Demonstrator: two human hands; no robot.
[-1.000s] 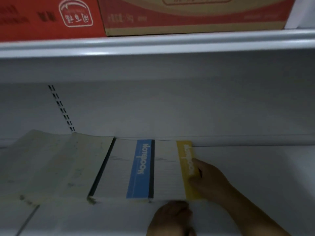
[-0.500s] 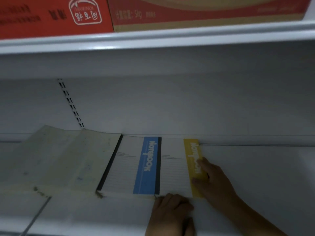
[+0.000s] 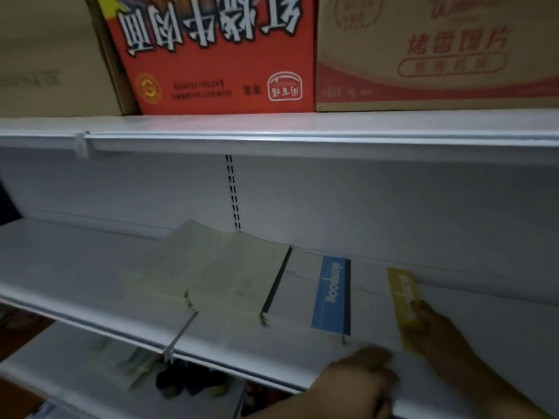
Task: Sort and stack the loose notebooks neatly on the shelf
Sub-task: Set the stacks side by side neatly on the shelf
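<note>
The light is dim and greyish, with grain throughout. The brightest strip is the front lip of the upper shelf [image 3: 302, 137], above both hands, which catches a pale sheen from overhead. The back panel [image 3: 393, 207] beneath it lies in shade. Motion blur smears the left hand [image 3: 360, 379], the right hand [image 3: 435, 331] and the lettering on the yellow notebook [image 3: 403, 297] beneath it. Left of the left hand, shelf edges bow and soften.

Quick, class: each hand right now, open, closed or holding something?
Left hand: blurred at front edge of yellow-striped notebook; cannot be told.
Right hand: open, flat on that notebook.
</note>
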